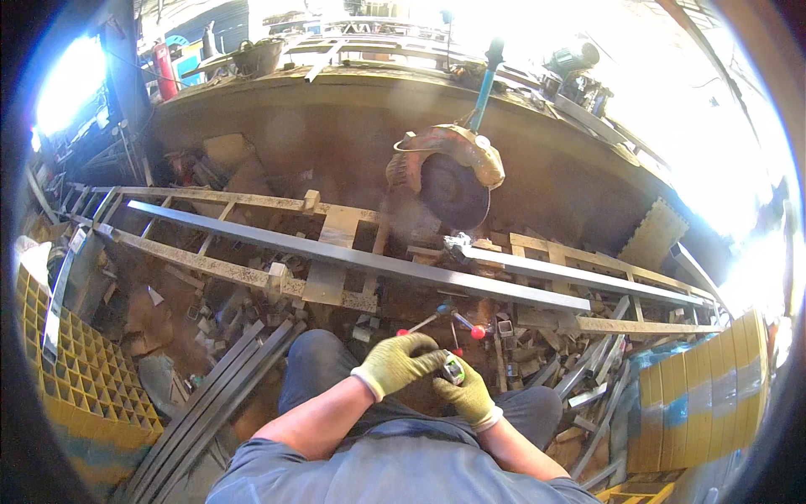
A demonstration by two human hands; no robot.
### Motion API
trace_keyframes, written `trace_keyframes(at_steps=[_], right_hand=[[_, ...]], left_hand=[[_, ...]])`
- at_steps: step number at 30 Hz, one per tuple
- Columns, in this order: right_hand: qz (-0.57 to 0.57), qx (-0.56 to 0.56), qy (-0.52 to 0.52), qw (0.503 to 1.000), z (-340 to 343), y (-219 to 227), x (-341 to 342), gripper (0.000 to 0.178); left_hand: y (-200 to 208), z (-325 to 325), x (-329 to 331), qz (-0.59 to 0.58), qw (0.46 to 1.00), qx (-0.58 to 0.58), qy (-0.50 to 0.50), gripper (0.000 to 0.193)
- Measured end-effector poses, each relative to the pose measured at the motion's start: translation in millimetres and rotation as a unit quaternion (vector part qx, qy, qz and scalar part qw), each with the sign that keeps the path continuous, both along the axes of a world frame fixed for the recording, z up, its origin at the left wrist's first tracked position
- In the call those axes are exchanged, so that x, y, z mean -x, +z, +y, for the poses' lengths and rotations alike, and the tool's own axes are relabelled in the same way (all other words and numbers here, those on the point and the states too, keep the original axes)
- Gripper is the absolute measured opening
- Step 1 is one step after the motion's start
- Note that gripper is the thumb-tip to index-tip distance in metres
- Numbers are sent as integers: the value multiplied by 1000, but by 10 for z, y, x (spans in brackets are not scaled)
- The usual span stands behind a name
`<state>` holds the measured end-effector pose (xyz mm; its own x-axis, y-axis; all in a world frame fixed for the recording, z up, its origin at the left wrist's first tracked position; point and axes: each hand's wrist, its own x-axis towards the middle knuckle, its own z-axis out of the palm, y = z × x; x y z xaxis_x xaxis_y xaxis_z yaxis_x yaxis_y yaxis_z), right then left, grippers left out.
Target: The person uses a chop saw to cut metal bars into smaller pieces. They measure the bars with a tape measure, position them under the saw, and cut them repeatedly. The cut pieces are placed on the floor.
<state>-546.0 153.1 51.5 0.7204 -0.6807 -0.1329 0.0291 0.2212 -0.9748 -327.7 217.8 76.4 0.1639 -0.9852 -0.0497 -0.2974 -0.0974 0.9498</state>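
Observation:
Both my hands wear yellow-green work gloves and meet in front of my knees. My right hand (470,396) is closed around a small, rounded tape measure (453,370), partly hidden by the glove. Just to its left, my left hand (401,363) has its fingers bent together, with the tips at the tape measure. Whatever they pinch is hidden. Beyond the hands, a long grey metal tube (361,260) lies slantwise across a frame. A second, shorter tube (588,273) lies behind its right part. Red-ball handles (478,332) stick out just past my hands.
A cut-off saw with a large dark disc (454,191) hangs over the ladder-like frame (243,270). Metal tubes (222,403) lean at my left, near a yellow stack of square tubes (92,378). Wrapped yellow tubes (701,403) stand right. Offcuts (537,340) litter the floor.

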Motion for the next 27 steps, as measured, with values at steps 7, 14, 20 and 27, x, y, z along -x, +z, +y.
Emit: trace_keyframes(at_steps=[7, 14, 20, 27], right_hand=[[23, -8, 58, 998, -87, -316, 156, 60], [155, -5, 51, 987, -141, -298, 125, 54], [210, 47, 59, 975, -305, -625, 630, 57], [227, -20, 114, 967, -189, -550, 751, 59]], left_hand=[[-335, 19, 105, 247, 966, -67, -31, 25], [-89, 67, 124, 140, 988, 52, 44, 13], [495, 189, -472, 355, 891, 238, 150, 27], [473, 380, -1639, 494, 798, 319, 130, 32]])
